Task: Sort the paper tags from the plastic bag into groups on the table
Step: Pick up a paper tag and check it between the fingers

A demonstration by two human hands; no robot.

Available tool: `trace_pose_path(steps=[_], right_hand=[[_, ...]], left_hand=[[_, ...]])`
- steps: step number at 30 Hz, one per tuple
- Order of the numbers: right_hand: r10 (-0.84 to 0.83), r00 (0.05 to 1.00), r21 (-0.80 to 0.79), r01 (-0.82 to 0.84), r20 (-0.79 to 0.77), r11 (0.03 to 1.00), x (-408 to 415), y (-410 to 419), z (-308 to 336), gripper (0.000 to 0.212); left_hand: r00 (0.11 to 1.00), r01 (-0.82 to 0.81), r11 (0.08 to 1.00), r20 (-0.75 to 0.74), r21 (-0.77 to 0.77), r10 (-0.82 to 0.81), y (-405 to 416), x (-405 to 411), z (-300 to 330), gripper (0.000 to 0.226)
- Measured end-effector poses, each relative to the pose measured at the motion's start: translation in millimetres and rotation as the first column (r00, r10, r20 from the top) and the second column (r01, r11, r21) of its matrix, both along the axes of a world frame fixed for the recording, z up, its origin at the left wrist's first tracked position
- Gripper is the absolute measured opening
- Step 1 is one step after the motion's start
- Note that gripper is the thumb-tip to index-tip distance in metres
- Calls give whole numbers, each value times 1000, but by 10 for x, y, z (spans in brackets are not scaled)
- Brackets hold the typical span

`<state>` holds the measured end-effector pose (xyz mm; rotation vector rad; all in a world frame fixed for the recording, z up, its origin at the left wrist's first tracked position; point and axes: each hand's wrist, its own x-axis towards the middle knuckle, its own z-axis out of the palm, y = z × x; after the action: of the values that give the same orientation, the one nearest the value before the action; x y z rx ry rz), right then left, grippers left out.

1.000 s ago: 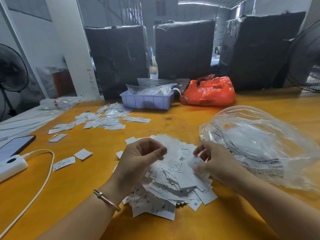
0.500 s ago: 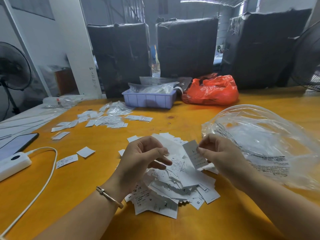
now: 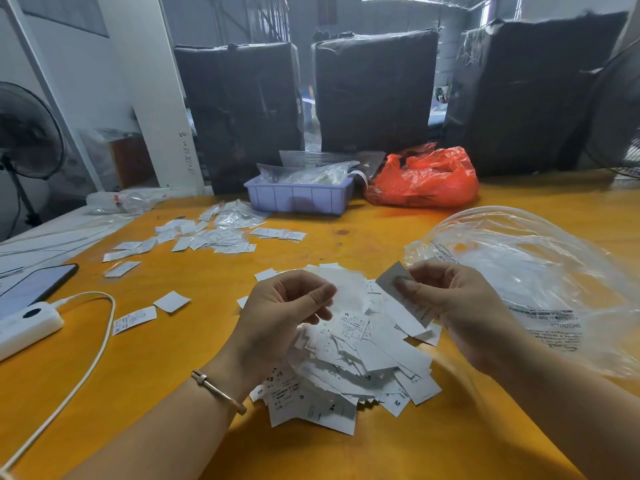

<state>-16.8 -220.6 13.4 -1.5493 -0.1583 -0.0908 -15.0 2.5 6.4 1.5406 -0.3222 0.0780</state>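
Orange tabletop [image 3: 346, 452] fills the view, with black wrapped bales behind it at twelve o'clock. A heap of paper tags [image 3: 349, 362] lies at the centre; the emptied clear plastic bag [image 3: 526, 271] slumps at three o'clock, and smaller tag groups [image 3: 211, 237] are spread at ten o'clock. The step in hand looks like reading one tag before grouping it. The right hand [image 3: 460, 306] pinches a single tag [image 3: 398, 289] between thumb and curled fingers, lifted above the heap. The left hand [image 3: 277, 320], fingers curled, pinches a pale tag just left of it. Next, the lifted tag likely needs carrying to its matching group.
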Motion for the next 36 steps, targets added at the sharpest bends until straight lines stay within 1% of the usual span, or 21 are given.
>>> trace_pose_path(steps=[4, 8, 11, 16, 22, 27, 30, 34, 36], right_hand=[[72, 994, -27, -70, 76, 997, -50, 9, 43, 27], [104, 988, -37, -100, 114, 994, -79, 29, 63, 19], [99, 985, -51, -93, 141, 994, -94, 48, 69, 19], [82, 979, -92, -66, 185, 994, -100, 60, 59, 16], [73, 979, -111, -52, 189, 992, -130, 96, 59, 12], [80, 983, -104, -63, 166, 993, -153, 123, 88, 26], [93, 989, -91, -83, 111, 992, -153, 125, 83, 25], [110, 994, -98, -109, 1, 989, -124, 112, 50, 29], [139, 989, -79, -143, -52, 987, -111, 104, 42, 22]], left_hand=[[1000, -9, 999, -23, -37, 8, -5, -3, 8, 17], [1000, -18, 999, -18, -31, 18, -19, -13, 12, 18], [1000, -6, 1000, -13, -12, 6, -21, -15, 10, 18], [999, 34, 999, -3, 25, -34, -22, -22, 8, 25], [999, 46, 998, 19, 39, -47, -8, -23, -8, 22], [999, 39, 997, 34, 59, -41, -14, -19, -2, 18], [998, 46, 997, 38, 62, -49, -13, -19, -3, 15], [996, 70, 995, 47, 70, -74, -5, -25, -1, 11], [996, 72, 994, 46, 80, -76, -5, -27, -1, 15]])
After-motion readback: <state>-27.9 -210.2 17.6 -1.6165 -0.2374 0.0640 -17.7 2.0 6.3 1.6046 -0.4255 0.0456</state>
